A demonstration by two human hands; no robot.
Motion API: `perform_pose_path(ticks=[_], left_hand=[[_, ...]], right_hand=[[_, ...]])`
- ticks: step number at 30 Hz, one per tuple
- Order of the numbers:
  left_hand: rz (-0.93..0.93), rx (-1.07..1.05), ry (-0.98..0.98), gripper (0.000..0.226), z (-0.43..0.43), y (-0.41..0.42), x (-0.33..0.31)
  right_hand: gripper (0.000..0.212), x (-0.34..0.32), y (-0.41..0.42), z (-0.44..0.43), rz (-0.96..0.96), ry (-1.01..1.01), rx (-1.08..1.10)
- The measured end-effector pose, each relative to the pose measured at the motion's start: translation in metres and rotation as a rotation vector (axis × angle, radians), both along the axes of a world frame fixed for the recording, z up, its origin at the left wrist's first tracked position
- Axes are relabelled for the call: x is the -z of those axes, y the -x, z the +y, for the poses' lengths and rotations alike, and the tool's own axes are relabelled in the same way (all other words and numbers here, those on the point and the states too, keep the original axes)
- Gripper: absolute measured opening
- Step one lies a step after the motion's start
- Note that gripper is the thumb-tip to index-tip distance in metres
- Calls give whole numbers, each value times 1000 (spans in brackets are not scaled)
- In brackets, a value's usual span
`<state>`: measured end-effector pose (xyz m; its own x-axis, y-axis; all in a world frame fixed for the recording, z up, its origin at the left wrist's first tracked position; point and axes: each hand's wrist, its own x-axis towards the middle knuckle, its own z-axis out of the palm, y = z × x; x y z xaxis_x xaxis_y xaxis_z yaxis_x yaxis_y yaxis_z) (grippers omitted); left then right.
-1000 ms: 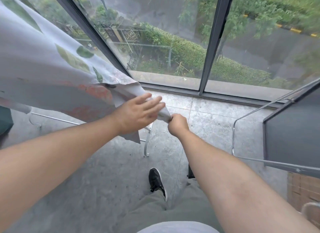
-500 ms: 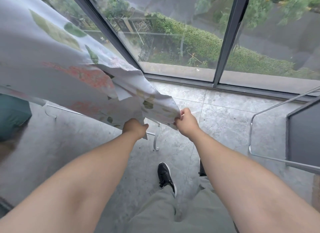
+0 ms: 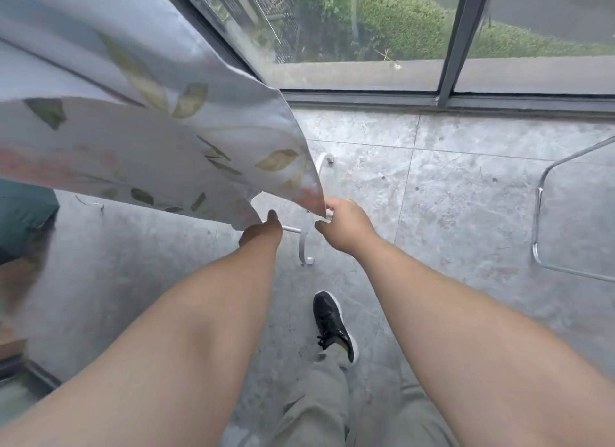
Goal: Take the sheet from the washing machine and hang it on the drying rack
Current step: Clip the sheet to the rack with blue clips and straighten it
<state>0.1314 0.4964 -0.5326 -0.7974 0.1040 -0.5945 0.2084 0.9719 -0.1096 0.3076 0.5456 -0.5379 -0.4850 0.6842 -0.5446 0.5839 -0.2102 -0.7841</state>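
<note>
A white sheet (image 3: pixel 139 137) printed with green leaves and faint red flowers hangs spread across the upper left, draped over the drying rack. Only the rack's white foot (image 3: pixel 304 247) and low bars show beneath it. My right hand (image 3: pixel 342 225) pinches the sheet's lowest corner in front of me. My left hand (image 3: pixel 261 232) grips the bottom hem just to the left of that corner, its fingers hidden under the cloth.
Tall windows in dark frames (image 3: pixel 459 44) run along the far side over a grey tiled floor (image 3: pixel 449 197). A chrome-framed piece of furniture (image 3: pixel 545 220) stands at the right. Something teal (image 3: pixel 23 217) sits at the left. My black shoe (image 3: pixel 332 323) is below.
The sheet's near end now hangs lower and flatter. My left hand went from lying on top of the cloth to gripping its hem from below. My right hand kept hold of the corner.
</note>
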Motion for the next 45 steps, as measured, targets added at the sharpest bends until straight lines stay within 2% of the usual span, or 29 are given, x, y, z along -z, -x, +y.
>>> perform_pose_path(ticks=[3,6,8,10,13,16,19,21,22,24,26,30,33,37,39,42,45], left_hand=[[122,-2,-27,73,7,15,15],[200,116,13,43,18,19,4],[219,175,32,38,16,23,6],[224,148,-12,46,7,23,6],[203,13,-83,87,8,23,3],[184,34,-100,91,28,27,3],[222,104,-117,67,34,25,8],[247,114,-89,41,27,15,4],[246,112,-69,36,20,11,1],[219,104,-84,34,8,-7,-7],[176,197,-134,33,-7,-33,-16],[-52,423,-307,33,-41,-96,-26],[-194,537,-393,23,-46,-136,-33],[-226,589,-464,21,-25,-174,-35],[-259,488,-512,12,-9,-184,-35],[-306,371,-528,16,1,-188,-37],[-314,565,-451,12,-7,-176,-40]], right_hand=[[19,15,10,-2,6,8,59],[18,14,16,0,30,-25,80],[16,10,16,2,41,-15,115],[16,5,13,2,54,3,155],[18,0,5,0,55,40,163],[17,-1,-4,1,54,44,178],[6,3,-11,0,57,24,184],[5,2,-12,-2,61,22,191],[7,1,-12,-5,63,25,195],[8,-2,-16,-7,60,32,204],[6,-6,-21,-6,55,45,228],[6,-16,-40,1,17,31,292],[6,-23,-57,13,-18,-5,325],[7,-30,-78,17,-51,-45,314],[8,-31,-87,14,-63,-53,262],[7,-30,-95,2,-104,-85,192],[8,-32,-92,-9,-116,-93,198]])
